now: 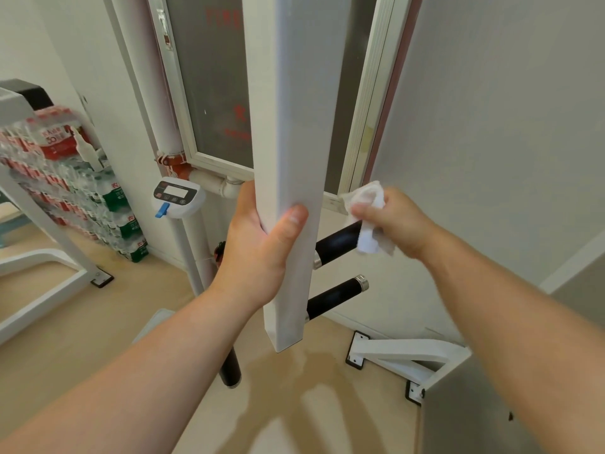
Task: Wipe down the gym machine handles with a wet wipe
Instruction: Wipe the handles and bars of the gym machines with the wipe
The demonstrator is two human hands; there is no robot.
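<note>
the left grip (pixel 258 253) is wrapped round the white square post (pixel 294 158) of the gym machine, with the thumb on the near face and the fingers hidden behind the far side. the right grip (pixel 397 221) pinches a crumpled white wet wipe (pixel 368 194) and holds it bunched over the outer end of the upper black handle (pixel 337 240), which sticks out to the right of the post. the wipe touches that handle and covers its tip. just below, the lower black handle (pixel 337 296) juts out the same way, its metal end cap bare, apart from both grips. a third black handle (pixel 230 368) points down near the post's bottom end, partly behind the left forearm. off to the left stand stacked packs of bottled water (pixel 65 178) and a white scale display (pixel 176 194) on a pole, over a pale wooden floor (pixel 82 322).
</note>
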